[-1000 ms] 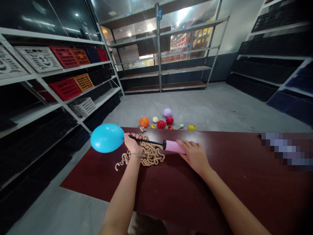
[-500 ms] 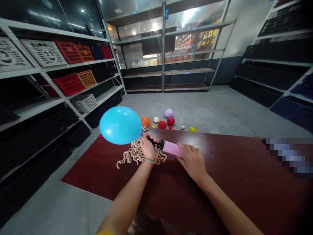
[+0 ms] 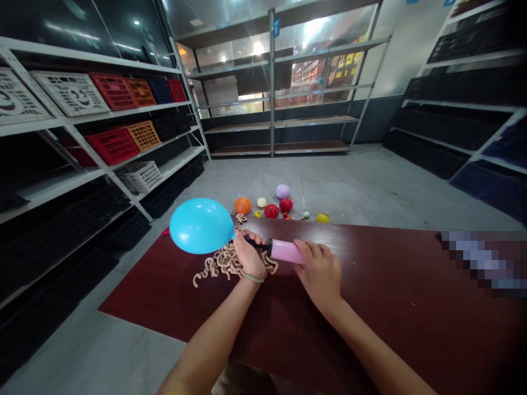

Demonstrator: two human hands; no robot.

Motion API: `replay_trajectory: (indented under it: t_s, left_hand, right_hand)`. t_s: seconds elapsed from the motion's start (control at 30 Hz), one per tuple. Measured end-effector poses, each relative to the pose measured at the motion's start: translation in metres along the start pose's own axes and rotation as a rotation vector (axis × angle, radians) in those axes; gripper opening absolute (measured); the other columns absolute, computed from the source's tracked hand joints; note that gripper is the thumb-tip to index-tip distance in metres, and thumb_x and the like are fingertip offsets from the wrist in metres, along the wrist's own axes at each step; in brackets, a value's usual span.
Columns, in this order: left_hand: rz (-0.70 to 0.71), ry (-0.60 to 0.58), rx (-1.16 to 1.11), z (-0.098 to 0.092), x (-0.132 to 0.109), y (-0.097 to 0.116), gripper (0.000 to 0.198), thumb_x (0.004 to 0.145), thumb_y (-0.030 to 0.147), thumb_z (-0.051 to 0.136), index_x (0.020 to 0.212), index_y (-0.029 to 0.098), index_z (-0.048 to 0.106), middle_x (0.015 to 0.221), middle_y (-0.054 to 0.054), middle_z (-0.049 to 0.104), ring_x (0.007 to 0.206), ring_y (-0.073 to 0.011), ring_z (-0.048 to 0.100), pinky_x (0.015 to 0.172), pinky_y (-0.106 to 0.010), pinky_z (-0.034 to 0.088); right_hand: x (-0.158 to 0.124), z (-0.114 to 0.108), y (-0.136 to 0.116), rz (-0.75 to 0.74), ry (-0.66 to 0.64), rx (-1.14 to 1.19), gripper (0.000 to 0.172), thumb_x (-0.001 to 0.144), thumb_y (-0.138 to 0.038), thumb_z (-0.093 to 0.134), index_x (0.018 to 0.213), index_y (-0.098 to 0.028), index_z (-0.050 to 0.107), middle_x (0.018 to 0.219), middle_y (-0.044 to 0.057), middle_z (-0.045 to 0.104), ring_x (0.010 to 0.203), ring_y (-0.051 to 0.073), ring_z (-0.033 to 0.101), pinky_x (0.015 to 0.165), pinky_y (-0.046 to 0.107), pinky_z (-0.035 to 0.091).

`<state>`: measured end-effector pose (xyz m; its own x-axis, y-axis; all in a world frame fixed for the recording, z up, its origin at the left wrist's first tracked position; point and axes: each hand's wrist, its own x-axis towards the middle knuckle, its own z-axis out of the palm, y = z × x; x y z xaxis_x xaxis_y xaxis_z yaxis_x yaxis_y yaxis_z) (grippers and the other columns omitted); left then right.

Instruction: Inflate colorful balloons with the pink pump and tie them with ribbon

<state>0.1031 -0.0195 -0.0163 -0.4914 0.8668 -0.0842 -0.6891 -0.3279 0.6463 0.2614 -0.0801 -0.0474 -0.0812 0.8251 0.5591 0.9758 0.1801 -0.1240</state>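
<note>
1. While the left hand closes around the black nozzle end of the pump, pinching the neck of the blue balloon onto it, the right hand wraps over the pink barrel, fingers curled shut on it.
2. The blue balloon is inflated and sits left of centre in the frame, sticking out to the left of the left hand.
3. The pump lies roughly level between the two hands at the centre of the frame, just above the dark red table.
4. Under the left hand, a heap of beige curly cords lies on the table near its far edge.
5. Beyond that edge, small balloons rest on the grey floor: an orange balloon, a purple balloon, a red balloon and a yellow balloon.
6. At the upper left, a rack holds plastic crates in a row: a white crate, a red crate and an orange crate. Only their latticed faces show, so their contents cannot be seen.
7. One shelf lower stand a second red crate and a yellow-orange crate, and below them a white basket; their insides are out of sight too.
8. Black crates fill the bottom shelves at the left, too dark to tell what they hold.
</note>
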Motion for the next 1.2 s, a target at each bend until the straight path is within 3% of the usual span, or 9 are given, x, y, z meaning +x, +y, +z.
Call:
replay_trajectory:
  t_s: [0.13,0.33,0.4,0.5,0.57,0.67,0.83,1.07,1.2]
  left_hand:
    - [0.016,-0.066,0.061,0.002,-0.004,-0.004,0.024,0.089,0.038,0.051,0.075,0.022,0.04,0.059,0.005,0.043,0.045,-0.0088,0.044,0.049,-0.024,0.04]
    - [0.063,-0.005,-0.018,0.002,0.024,0.027,0.016,0.089,0.03,0.049,0.079,0.022,0.039,0.059,0.007,0.04,0.047,-0.0085,0.043,0.05,-0.024,0.04]
    - [0.088,0.041,-0.035,0.001,0.03,0.034,0.015,0.089,0.029,0.048,0.08,0.022,0.038,0.06,0.007,0.04,0.046,-0.0078,0.042,0.049,-0.024,0.038]
    - [0.117,0.096,-0.028,0.0,0.025,0.029,0.018,0.089,0.029,0.048,0.077,0.022,0.036,0.059,0.008,0.038,0.044,-0.007,0.039,0.047,-0.023,0.035]
    - [0.092,0.074,0.006,0.001,0.014,0.016,0.019,0.088,0.03,0.048,0.075,0.022,0.037,0.058,0.007,0.038,0.044,-0.0074,0.04,0.046,-0.023,0.036]
    - [0.037,-0.016,0.064,0.003,-0.002,-0.003,0.02,0.088,0.032,0.049,0.074,0.021,0.04,0.058,0.006,0.043,0.045,-0.009,0.044,0.048,-0.024,0.041]
    - [0.037,-0.083,0.108,0.009,-0.003,-0.004,0.02,0.091,0.034,0.046,0.077,0.021,0.042,0.058,0.005,0.045,0.045,-0.01,0.046,0.049,-0.026,0.043]
    - [0.117,-0.011,0.034,0.005,0.022,0.026,0.017,0.091,0.032,0.048,0.082,0.022,0.039,0.06,0.007,0.043,0.048,-0.0093,0.045,0.052,-0.027,0.042]
    - [0.123,0.025,0.011,0.002,0.024,0.029,0.018,0.089,0.031,0.05,0.079,0.022,0.038,0.059,0.008,0.039,0.045,-0.0083,0.042,0.048,-0.024,0.038]
  right_hand:
    - [0.002,0.001,0.013,-0.124,-0.086,0.034,0.05,0.087,-0.025,0.058,0.136,-0.027,0.049,0.119,0.007,0.063,0.104,0.025,0.051,0.08,0.034,0.038]
    - [0.013,-0.006,0.06,-0.129,0.033,-0.105,0.048,0.087,-0.024,0.058,0.134,-0.029,0.052,0.123,0.006,0.062,0.113,0.027,0.048,0.094,0.042,0.034]
    - [0.015,-0.008,0.058,-0.117,0.048,-0.109,0.045,0.087,-0.023,0.059,0.132,-0.027,0.054,0.122,0.007,0.063,0.113,0.027,0.048,0.096,0.043,0.033]
    - [0.014,-0.007,0.033,-0.005,0.052,-0.082,0.043,0.084,-0.022,0.061,0.127,-0.027,0.058,0.12,0.007,0.063,0.111,0.028,0.048,0.089,0.041,0.036]
    - [0.01,-0.006,0.014,0.042,0.044,-0.063,0.046,0.084,-0.021,0.061,0.129,-0.03,0.056,0.122,0.008,0.062,0.114,0.029,0.047,0.088,0.043,0.035]
    - [0.004,-0.002,0.001,-0.003,-0.031,-0.001,0.053,0.084,-0.022,0.061,0.136,-0.032,0.051,0.12,0.007,0.062,0.109,0.027,0.049,0.084,0.039,0.037]
    - [0.004,-0.001,0.018,-0.097,-0.093,0.049,0.053,0.087,-0.024,0.059,0.139,-0.03,0.047,0.119,0.007,0.063,0.104,0.025,0.052,0.08,0.035,0.04]
    - [0.013,-0.004,0.048,-0.116,-0.016,-0.032,0.05,0.087,-0.023,0.059,0.136,-0.03,0.052,0.122,0.007,0.062,0.11,0.026,0.049,0.095,0.04,0.037]
    - [0.01,0.001,0.047,-0.082,-0.017,-0.031,0.049,0.086,-0.022,0.058,0.134,-0.029,0.053,0.12,0.006,0.061,0.11,0.026,0.048,0.096,0.041,0.036]
